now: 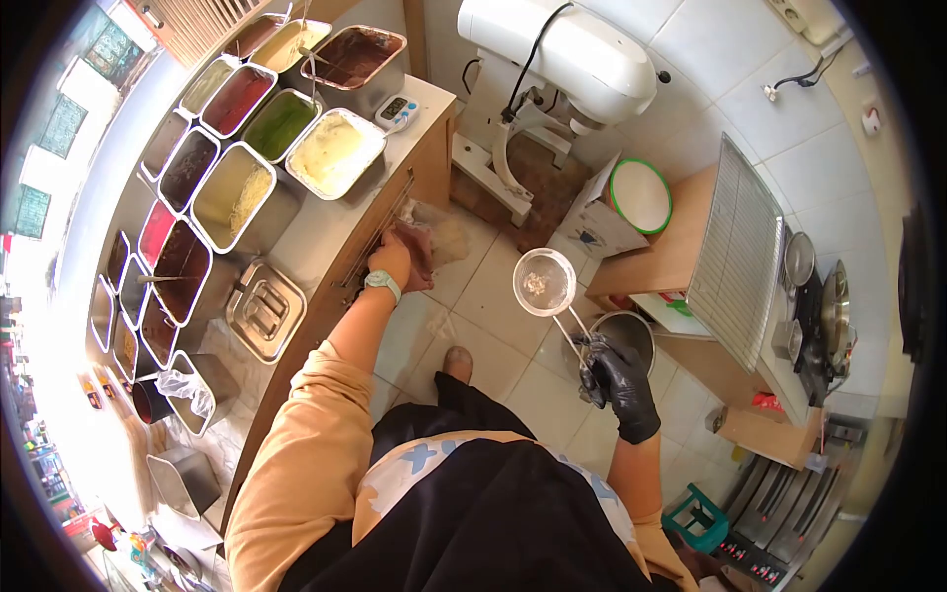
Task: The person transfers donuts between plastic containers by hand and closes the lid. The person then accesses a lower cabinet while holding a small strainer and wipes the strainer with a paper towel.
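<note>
My right hand (617, 380), in a black glove, is closed round the handle of a small round sieve (545, 282). Some pale crumbs lie in its mesh. A metal bowl (639, 340) shows behind this hand, partly covered by it. My left hand (391, 259), bare and with a watch at the wrist, is closed on a pinkish-brown cloth (418, 259) beside the drawer handles of the counter. Clear plastic (446, 233) hangs near the cloth.
The counter (321, 232) on the left bears several metal tubs of toppings, a metal lid (266, 311) and a timer (397, 111). A white mixer (562, 59) stands ahead. On the right are a wire rack (735, 257), a green-rimmed bucket (641, 196) and a green stool (696, 518).
</note>
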`<state>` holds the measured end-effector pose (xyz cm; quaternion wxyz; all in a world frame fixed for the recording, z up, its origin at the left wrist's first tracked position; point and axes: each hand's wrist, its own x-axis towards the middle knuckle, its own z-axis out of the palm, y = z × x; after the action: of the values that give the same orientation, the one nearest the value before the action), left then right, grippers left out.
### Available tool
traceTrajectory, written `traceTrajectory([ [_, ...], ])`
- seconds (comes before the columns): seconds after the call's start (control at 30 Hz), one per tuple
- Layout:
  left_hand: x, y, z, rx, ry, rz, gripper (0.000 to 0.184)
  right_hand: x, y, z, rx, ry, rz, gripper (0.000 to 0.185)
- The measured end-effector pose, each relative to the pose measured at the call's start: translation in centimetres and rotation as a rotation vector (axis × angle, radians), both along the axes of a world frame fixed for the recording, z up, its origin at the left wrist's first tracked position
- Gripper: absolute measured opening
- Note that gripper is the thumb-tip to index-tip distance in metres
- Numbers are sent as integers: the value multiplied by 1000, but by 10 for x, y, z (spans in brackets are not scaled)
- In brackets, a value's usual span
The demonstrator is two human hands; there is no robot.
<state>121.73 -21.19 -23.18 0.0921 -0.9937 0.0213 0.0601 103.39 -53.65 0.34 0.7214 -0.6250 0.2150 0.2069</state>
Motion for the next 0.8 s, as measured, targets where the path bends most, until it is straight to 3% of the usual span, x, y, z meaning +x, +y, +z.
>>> traceTrajectory([
  [0.2,-17,-7,23,-181,-200,-9,57,0,2,5,-29,-2,12,31],
  [0.3,-18,-7,54,-375,-128,-354,68,-2,3,4,-28,-17,33,30],
  [0.4,-4,-2,5,-525,-73,-586,77,-4,0,-1,-41,-28,40,31],
  [0.5,-4,-9,-7,-517,159,-304,66,-3,0,-1,-31,-13,51,32],
  [0.6,5,-19,-4,-213,524,79,59,-4,-2,0,-27,21,17,33],
  [0.67,16,-8,-29,-504,319,195,57,-7,-4,0,-31,35,-14,33],
  [0.73,20,-4,-33,-1297,346,625,58,-9,-8,-1,-33,39,-38,33],
  [0.8,28,-16,-42,-1432,155,757,59,-13,-12,-5,-34,39,-57,32],
])
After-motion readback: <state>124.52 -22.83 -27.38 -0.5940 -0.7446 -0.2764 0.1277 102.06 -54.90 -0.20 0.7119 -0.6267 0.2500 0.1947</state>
